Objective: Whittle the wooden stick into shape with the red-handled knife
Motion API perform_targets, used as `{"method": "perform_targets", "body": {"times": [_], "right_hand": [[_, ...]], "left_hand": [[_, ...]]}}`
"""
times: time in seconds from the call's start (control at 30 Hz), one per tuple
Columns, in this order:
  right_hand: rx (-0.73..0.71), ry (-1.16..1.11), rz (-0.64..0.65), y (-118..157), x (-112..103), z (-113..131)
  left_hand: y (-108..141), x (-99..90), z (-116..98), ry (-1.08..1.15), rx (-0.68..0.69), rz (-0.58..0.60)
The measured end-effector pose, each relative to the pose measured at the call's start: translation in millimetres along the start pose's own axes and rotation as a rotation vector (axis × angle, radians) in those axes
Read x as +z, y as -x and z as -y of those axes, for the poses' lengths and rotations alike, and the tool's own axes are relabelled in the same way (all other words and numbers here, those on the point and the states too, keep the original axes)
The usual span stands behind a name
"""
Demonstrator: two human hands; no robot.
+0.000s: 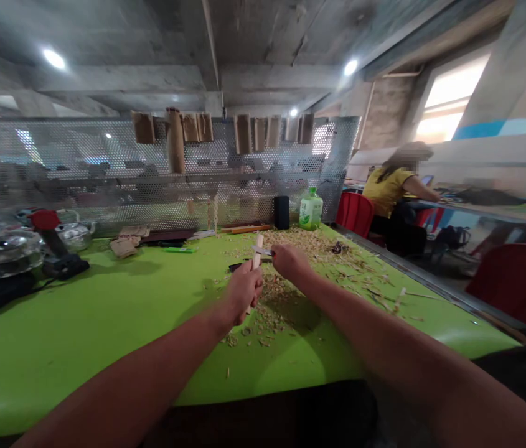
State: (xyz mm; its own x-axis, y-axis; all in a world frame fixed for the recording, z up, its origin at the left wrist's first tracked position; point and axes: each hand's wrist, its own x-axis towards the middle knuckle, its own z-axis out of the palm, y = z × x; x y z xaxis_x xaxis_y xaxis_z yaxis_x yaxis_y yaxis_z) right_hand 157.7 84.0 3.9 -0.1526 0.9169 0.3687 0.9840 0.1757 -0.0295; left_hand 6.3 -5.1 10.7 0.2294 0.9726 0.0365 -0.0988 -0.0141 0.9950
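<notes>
My left hand (244,289) is closed around a pale wooden stick (258,250), which stands up at a slight tilt out of the fist. In my right hand (291,262) is a small knife, its blade (261,250) pointing left and lying against the upper part of the stick. Wood shavings (281,292) are scattered on the green table (141,311) below and right of both hands. A dark flat object (236,267) lies just behind my left hand, partly hidden.
A green bottle (310,210) and a black box (282,213) stand at the back. Left are a red-and-black power tool (50,239), glass vessels (4,252) and a green cutter (178,250). A perforated metal screen (117,180) borders the table. A person in yellow (386,186) sits at right.
</notes>
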Motion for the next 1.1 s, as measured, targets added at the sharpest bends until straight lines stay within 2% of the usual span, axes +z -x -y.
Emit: {"method": "perform_targets", "body": {"times": [0.37,0.43,0.5,0.57,0.63,0.7,0.8,0.93,1.1], "right_hand": [[-0.023,-0.053,-0.094,-5.8,-0.7,-10.7],[0.123,-0.123,-0.068,-11.8,-1.6,-27.8],[0.399,-0.209,0.006,-17.1,-5.3,-55.2],[0.545,-0.207,0.026,-20.2,-10.3,-82.5],[0.599,-0.205,-0.013,-21.2,-14.2,-95.9],[0.551,-0.21,-0.066,-20.3,-15.4,-88.2],[0.366,-0.207,-0.101,-15.0,-12.9,-48.9],[0.119,-0.149,-0.07,-2.5,-9.9,-3.0],[-0.011,-0.068,-0.039,8.1,-8.9,6.9]], "left_hand": [[9.4,1.9,-6.5,-0.098,-0.043,-0.022],[18.0,7.3,-3.9,-0.117,-0.04,0.017],[28.1,13.0,-1.0,-0.135,-0.035,0.132],[33.0,14.9,0.7,-0.109,-0.042,0.254],[29.1,10.7,1.0,-0.073,-0.018,0.202],[19.1,2.4,0.7,-0.068,-0.009,0.136],[5.2,-7.1,1.5,-0.064,-0.014,0.066],[-0.5,-5.9,5.2,-0.051,0.012,0.036],[-2.3,-1.9,6.5,-0.078,0.046,0.0]]}}
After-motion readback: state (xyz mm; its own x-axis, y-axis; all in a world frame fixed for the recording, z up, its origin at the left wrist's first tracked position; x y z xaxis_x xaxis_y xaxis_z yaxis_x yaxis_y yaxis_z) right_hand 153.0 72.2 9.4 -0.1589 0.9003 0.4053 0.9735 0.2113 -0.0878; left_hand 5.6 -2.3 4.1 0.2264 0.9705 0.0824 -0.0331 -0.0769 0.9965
